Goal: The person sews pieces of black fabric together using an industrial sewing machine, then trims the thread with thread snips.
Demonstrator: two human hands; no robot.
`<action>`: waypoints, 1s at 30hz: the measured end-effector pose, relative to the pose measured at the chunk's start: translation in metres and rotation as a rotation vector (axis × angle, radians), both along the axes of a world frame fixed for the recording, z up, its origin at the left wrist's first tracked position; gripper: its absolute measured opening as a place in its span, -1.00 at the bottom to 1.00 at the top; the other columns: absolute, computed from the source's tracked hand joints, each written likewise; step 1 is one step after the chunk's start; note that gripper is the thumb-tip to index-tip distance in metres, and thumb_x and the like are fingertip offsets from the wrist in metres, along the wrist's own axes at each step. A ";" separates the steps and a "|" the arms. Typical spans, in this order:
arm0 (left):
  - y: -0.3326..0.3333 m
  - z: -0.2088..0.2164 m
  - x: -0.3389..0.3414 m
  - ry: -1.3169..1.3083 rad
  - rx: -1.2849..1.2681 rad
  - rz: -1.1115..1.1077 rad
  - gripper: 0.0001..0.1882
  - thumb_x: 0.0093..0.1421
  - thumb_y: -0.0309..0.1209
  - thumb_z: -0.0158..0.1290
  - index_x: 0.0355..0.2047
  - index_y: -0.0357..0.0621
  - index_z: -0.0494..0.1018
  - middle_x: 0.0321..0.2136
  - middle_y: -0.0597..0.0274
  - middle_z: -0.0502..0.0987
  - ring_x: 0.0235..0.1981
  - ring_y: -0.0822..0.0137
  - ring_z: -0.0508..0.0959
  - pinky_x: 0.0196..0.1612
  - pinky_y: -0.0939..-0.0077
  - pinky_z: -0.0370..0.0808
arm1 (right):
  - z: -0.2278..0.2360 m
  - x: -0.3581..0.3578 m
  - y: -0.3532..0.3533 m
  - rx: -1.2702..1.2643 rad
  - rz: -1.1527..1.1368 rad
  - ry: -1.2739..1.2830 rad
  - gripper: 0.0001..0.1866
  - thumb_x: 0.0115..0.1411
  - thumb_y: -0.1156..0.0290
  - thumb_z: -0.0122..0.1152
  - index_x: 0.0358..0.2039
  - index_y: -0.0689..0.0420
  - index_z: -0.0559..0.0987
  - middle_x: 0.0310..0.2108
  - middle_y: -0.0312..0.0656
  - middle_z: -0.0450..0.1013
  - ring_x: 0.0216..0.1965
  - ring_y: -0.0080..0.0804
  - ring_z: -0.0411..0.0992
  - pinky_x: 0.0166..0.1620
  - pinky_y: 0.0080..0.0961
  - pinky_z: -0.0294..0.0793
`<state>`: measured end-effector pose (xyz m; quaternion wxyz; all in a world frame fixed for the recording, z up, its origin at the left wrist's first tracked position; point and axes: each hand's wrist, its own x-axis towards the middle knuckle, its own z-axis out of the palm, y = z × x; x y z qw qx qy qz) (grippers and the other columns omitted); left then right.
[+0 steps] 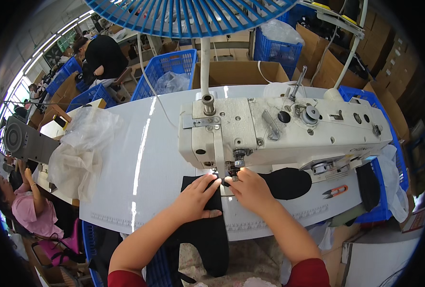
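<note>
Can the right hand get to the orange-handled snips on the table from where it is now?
Probably yes. The snips lie in the open on the white table, to the right of the right hand. Only the flat black fabric lies between, under the sewing machine arm.

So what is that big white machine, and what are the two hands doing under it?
It is a sewing machine, standing on a long white table. The picture comes from a camera worn on the person's head, looking down, so the arms come in from the bottom edge. The left hand lies flat on a piece of black fabric, pressing it to the table. The right hand pinches the fabric right by the needle. More black fabric lies behind it, under the machine. Small orange snips lie to the right, and crumpled clear plastic to the left. A blue fan hangs above.
</note>
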<state>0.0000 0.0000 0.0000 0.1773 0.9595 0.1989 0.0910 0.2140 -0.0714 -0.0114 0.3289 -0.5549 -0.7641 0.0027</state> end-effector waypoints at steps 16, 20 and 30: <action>0.009 0.003 0.008 0.019 0.054 0.063 -0.12 -0.07 0.07 0.25 0.11 -0.29 0.24 0.08 -0.10 0.25 0.14 -0.12 0.31 0.16 0.15 0.32 | -0.006 0.003 0.012 -0.085 -0.042 -0.019 -0.77 0.06 0.38 0.22 -0.22 0.02 0.60 -0.46 -0.20 0.39 -0.32 -0.20 0.40 -0.27 -0.26 0.41; 0.014 0.001 0.009 0.026 -0.029 0.066 -0.07 -0.03 0.14 0.21 0.20 -0.19 0.21 0.10 -0.26 0.25 0.17 -0.20 0.27 0.19 0.06 0.27 | -0.006 0.004 0.014 -0.144 -0.058 0.000 -0.80 0.09 0.37 0.21 -0.23 0.04 0.60 -0.44 -0.17 0.43 -0.32 -0.15 0.41 -0.25 -0.22 0.41; 0.014 0.001 0.010 0.021 0.080 0.053 -0.12 -0.06 0.08 0.24 0.09 -0.33 0.25 0.06 -0.13 0.28 0.10 -0.13 0.34 0.13 0.14 0.34 | -0.002 0.004 0.017 -0.199 -0.067 0.006 -0.84 0.11 0.35 0.18 -0.39 0.15 0.63 -0.53 -0.08 0.44 -0.42 -0.07 0.43 -0.29 -0.17 0.40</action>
